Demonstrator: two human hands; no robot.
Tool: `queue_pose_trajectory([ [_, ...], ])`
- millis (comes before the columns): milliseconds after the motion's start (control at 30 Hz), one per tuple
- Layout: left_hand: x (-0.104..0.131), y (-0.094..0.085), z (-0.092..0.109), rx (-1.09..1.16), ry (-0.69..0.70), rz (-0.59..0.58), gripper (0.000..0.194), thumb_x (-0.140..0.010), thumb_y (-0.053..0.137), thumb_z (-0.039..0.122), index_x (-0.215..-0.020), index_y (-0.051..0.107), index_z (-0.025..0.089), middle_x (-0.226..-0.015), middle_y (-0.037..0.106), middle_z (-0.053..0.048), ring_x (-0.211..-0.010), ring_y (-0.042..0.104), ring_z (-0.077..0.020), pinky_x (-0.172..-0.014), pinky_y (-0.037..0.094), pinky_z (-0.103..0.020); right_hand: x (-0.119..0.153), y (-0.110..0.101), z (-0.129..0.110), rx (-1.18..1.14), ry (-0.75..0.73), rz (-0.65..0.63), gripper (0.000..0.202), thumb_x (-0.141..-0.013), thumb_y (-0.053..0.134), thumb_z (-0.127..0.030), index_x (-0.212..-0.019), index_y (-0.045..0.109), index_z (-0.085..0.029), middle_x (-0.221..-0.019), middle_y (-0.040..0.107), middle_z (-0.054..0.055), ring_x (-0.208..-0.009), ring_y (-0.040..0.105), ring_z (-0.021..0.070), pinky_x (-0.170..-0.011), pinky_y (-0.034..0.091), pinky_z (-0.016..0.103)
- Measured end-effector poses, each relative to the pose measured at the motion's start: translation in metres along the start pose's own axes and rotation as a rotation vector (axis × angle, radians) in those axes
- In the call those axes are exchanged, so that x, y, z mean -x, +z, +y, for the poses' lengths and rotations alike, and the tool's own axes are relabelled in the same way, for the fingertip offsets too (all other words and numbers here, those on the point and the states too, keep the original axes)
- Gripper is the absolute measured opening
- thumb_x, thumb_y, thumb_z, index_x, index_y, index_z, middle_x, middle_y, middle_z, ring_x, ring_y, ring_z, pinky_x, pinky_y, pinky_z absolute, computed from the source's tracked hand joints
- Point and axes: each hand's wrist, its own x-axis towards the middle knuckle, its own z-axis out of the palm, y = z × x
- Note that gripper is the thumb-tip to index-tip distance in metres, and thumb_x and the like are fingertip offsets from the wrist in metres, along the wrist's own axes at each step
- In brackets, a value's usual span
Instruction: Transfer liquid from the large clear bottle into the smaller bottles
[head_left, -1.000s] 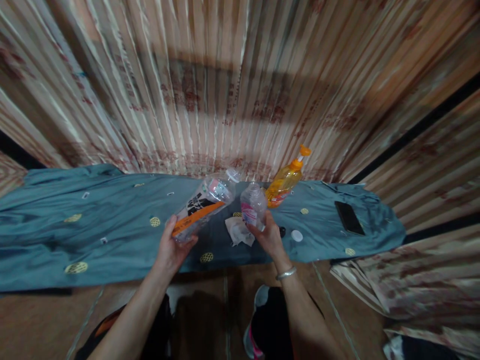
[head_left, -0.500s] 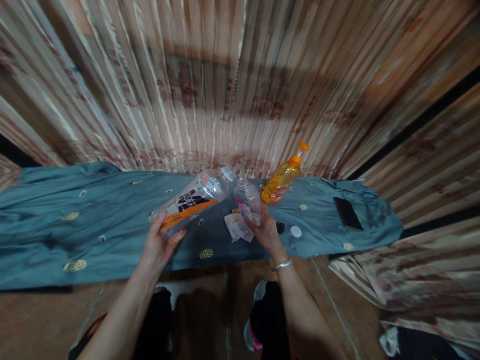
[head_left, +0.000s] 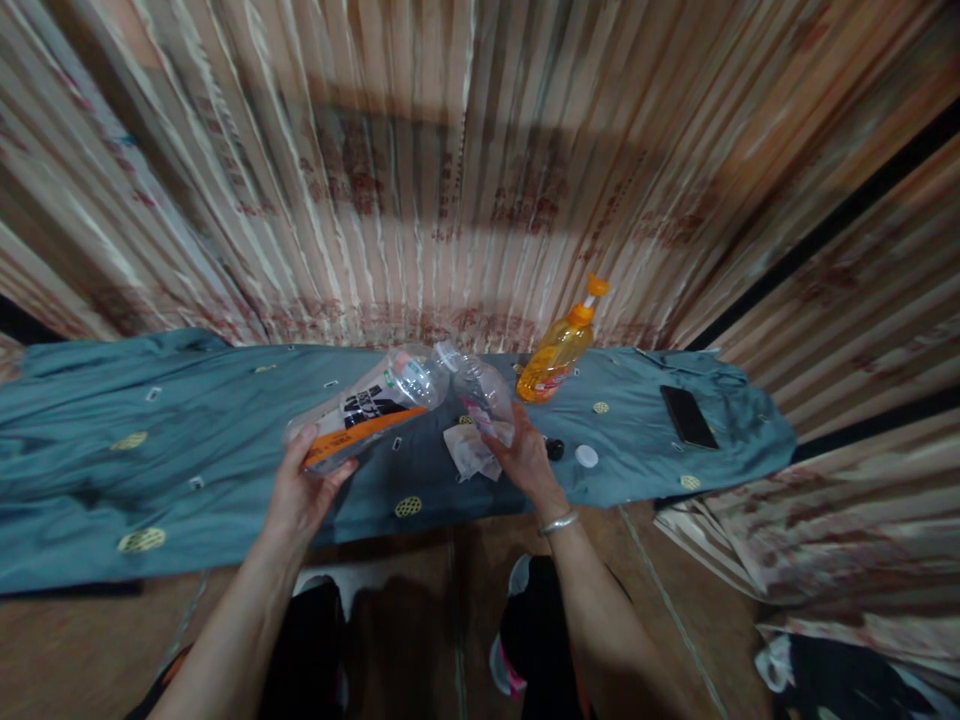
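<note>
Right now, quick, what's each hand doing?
Left hand: closed on the big clear bottle, holding it tilted near its base.
Right hand: closed on the smaller clear bottle, also tilted.

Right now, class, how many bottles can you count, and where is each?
3: a large bottle in the left hand, a smaller bottle in the right hand, and an orange pump bottle on the blue-green cloth.
</note>
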Motion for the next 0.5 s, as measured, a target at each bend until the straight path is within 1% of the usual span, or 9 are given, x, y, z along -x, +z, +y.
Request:
queue_pose_trajectory([
  [100,-0.002,-0.003,0.001,-0.011,0.010,0.004,0.015,-0.073,0.071,0.020,-0.086,0.065,0.023,-0.071,0.072,-0.001,-0.053,0.069,-0.0181,-0.039,0.056,-0.023,0.000,0.000,0.003,-0.017,-0.018,0.002,0.054,-0.071,0.078,-0.033,-0.123,0.064,-0.027,-0.116,0.073,0.013,-0.108,0.068,0.0335,-0.106,0.048,0.062],
  [233,-0.004,-0.005,0.006,-0.023,0.025,-0.008,0.014,-0.074,0.071,0.020,-0.088,0.067,0.021,-0.070,0.074,-0.001,-0.054,0.068,-0.0171,-0.041,0.057,-0.022,0.000,-0.001,0.003,0.013,-0.034,-0.011,0.053,-0.072,0.075,-0.033,-0.123,0.063,-0.025,-0.120,0.071,0.015,-0.110,0.067,0.0344,-0.106,0.047,0.063],
  [400,-0.007,-0.005,0.013,-0.018,0.070,-0.008,0.010,-0.076,0.072,0.017,-0.084,0.066,0.019,-0.065,0.073,0.002,-0.053,0.068,-0.0154,-0.042,0.057,-0.020,-0.001,-0.001,0.001,-0.030,-0.012,0.004,0.053,-0.068,0.077,-0.030,-0.119,0.065,-0.027,-0.114,0.073,0.013,-0.106,0.068,0.0346,-0.106,0.047,0.065],
  [500,-0.009,-0.006,0.017,-0.011,0.105,-0.027,0.013,-0.078,0.073,0.018,-0.090,0.066,0.017,-0.067,0.074,0.003,-0.055,0.069,-0.0148,-0.043,0.058,-0.020,-0.001,-0.001,0.002,-0.005,-0.005,0.000,0.053,-0.067,0.077,-0.031,-0.119,0.066,-0.024,-0.111,0.074,0.014,-0.103,0.068,0.0362,-0.104,0.048,0.065],
])
